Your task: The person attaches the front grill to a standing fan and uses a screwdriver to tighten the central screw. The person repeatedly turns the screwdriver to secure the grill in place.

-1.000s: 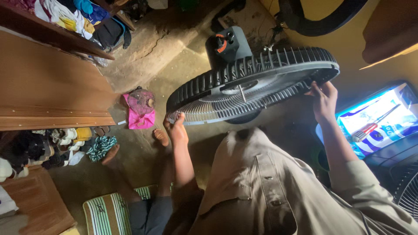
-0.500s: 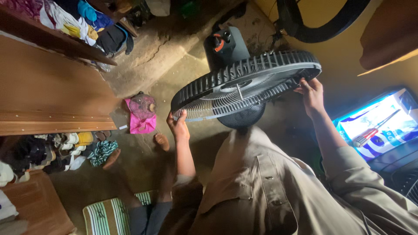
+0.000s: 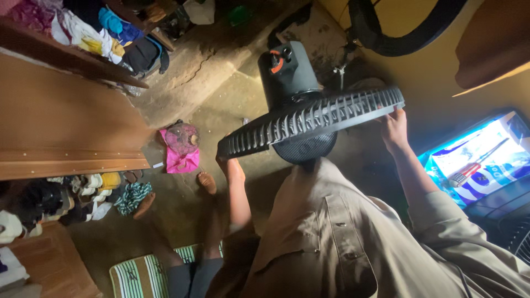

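A black round fan guard (image 3: 309, 122) on its dark motor housing (image 3: 303, 144) is held edge-on in front of me. My left hand (image 3: 231, 165) grips the guard's rim at its lower left. My right hand (image 3: 393, 128) grips the rim at the right end. The fan's dark control head (image 3: 287, 67) with an orange knob rises behind the guard. The blades and grille inside are hidden at this angle.
A wooden board (image 3: 66, 121) stands at left, with clothes above and shoes (image 3: 72, 193) below. A pink cloth bundle (image 3: 181, 150) lies on the concrete floor. A screwdriver (image 3: 469, 165) rests on a bright blue box at right. A striped cushion (image 3: 141, 270) lies near my legs.
The fan guard has tilted from showing its grille face to nearly edge-on. Both hands stayed on its rim and moved slightly with it.
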